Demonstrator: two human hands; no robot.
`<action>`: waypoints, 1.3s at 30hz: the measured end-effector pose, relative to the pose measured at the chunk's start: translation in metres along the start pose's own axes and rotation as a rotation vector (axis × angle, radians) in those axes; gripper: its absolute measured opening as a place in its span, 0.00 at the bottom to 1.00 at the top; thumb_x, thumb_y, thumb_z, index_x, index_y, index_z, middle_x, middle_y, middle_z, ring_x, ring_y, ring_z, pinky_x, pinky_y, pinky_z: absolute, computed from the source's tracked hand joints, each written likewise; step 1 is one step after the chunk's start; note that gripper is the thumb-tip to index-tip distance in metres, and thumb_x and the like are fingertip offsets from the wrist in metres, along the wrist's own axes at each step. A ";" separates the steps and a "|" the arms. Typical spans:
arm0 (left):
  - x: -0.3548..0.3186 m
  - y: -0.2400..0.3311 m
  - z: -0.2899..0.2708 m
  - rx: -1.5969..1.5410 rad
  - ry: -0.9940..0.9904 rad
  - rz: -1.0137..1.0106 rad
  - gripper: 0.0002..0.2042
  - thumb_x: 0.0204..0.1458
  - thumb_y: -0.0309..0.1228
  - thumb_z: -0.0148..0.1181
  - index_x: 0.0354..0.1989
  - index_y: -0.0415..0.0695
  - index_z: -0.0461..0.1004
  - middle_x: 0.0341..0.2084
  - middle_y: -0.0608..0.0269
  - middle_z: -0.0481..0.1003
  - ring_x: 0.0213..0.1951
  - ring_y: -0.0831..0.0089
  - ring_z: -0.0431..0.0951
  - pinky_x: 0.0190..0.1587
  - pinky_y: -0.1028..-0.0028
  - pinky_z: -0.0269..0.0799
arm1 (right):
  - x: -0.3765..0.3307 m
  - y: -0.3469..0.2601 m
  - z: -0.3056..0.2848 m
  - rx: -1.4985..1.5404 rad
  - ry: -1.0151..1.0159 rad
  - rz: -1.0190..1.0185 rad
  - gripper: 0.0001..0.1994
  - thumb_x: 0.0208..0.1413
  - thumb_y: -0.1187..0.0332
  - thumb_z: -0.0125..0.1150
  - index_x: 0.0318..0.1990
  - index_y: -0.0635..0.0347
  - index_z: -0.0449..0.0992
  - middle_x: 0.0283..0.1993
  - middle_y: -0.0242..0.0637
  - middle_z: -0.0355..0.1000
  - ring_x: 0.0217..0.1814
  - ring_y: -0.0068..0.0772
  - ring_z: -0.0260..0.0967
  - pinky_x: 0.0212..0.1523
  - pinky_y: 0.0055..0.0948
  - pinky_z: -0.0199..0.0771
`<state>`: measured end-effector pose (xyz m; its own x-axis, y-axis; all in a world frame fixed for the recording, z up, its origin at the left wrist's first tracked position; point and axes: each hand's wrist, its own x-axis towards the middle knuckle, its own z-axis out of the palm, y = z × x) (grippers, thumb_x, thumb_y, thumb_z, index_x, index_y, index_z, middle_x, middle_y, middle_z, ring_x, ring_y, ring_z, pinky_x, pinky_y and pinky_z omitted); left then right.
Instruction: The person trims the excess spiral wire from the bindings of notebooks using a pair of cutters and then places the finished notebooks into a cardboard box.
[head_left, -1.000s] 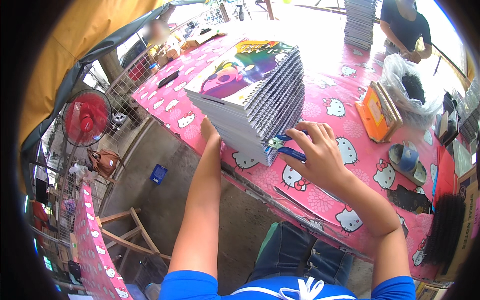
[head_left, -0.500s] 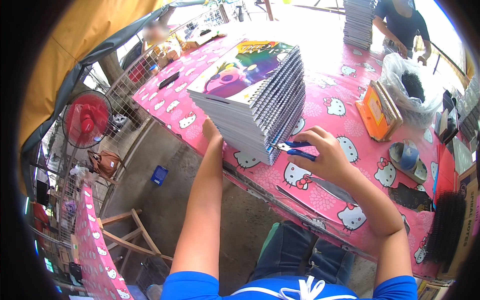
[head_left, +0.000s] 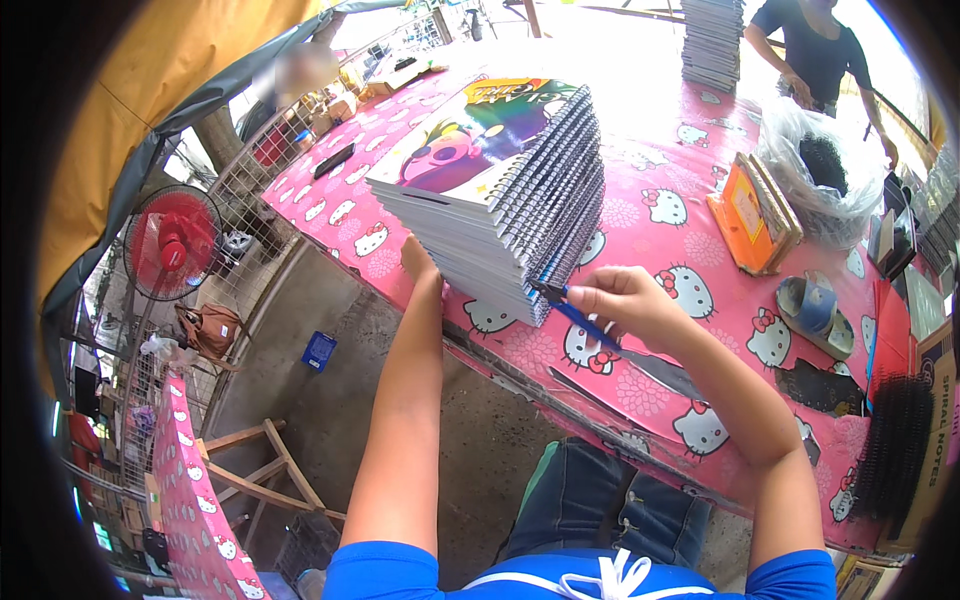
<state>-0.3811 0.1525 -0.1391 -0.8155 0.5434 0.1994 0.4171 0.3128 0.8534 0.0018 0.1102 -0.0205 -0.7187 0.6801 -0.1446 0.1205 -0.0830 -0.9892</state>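
Observation:
A tall stack of spiral-bound notebooks (head_left: 460, 240) with colourful covers stands near the front edge of the pink table. Dark wire coils run down its right side. My right hand (head_left: 632, 302) is closed around blue-handled pliers (head_left: 582, 322), whose jaws touch the coil ends at the low front corner of the stack. Against the stack's left side lies my left hand (head_left: 420, 262); its fingers are mostly hidden behind the notebooks.
Right of the stack are an orange-covered bundle (head_left: 742, 232), a plastic bag (head_left: 825, 195) with black coils, a blue-strapped sandal (head_left: 812, 308) and bristly black coils (head_left: 893, 450). Another person (head_left: 812, 60) stands at the far right beside a tall notebook stack (head_left: 712, 45). A red fan (head_left: 172, 243) stands left.
The pliers have turned in my right hand, and their handles now slope down, seen nearly edge-on. My left hand stays at the stack. The person at the far right has shifted an arm.

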 end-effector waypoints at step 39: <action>0.001 0.000 0.004 0.015 -0.011 0.064 0.15 0.53 0.39 0.50 0.35 0.40 0.77 0.32 0.50 0.80 0.35 0.56 0.81 0.36 0.61 0.72 | -0.006 0.017 -0.004 -0.738 0.291 -0.586 0.16 0.47 0.60 0.68 0.39 0.59 0.76 0.35 0.38 0.72 0.38 0.36 0.71 0.40 0.35 0.70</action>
<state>-0.3799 0.1561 -0.1412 -0.7826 0.5712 0.2476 0.4741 0.2890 0.8317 0.0109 0.1074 -0.0368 -0.6165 0.6295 0.4728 0.2673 0.7322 -0.6264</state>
